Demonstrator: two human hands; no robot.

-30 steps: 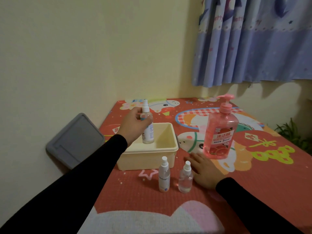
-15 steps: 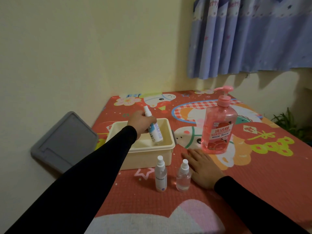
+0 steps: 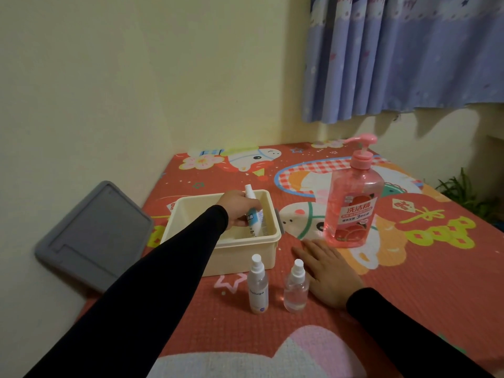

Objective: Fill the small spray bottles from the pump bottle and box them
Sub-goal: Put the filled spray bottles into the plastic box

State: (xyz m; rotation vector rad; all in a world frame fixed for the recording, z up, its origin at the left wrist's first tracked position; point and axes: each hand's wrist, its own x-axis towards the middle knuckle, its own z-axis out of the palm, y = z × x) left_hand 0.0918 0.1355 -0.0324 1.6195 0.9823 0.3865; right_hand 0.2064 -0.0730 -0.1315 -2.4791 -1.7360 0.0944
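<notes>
Head view, left hand gripping spray bottle seemingly inside box rim, right hand flat on mat.

Two spray bottles stand before the box, pump bottle to its right.

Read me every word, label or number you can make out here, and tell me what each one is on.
"洗洁精", then a smaller line with a large "3": label of the pink pump bottle; the rest of that line is too small to read.
"...aluga": taller standing spray bottle; its first letter is unclear.
Blue and white label on the spray bottle that the left hand holds in the cream box: blurred, unreadable.
Yellow-green characters on the red mat: too stylised to read.
</notes>
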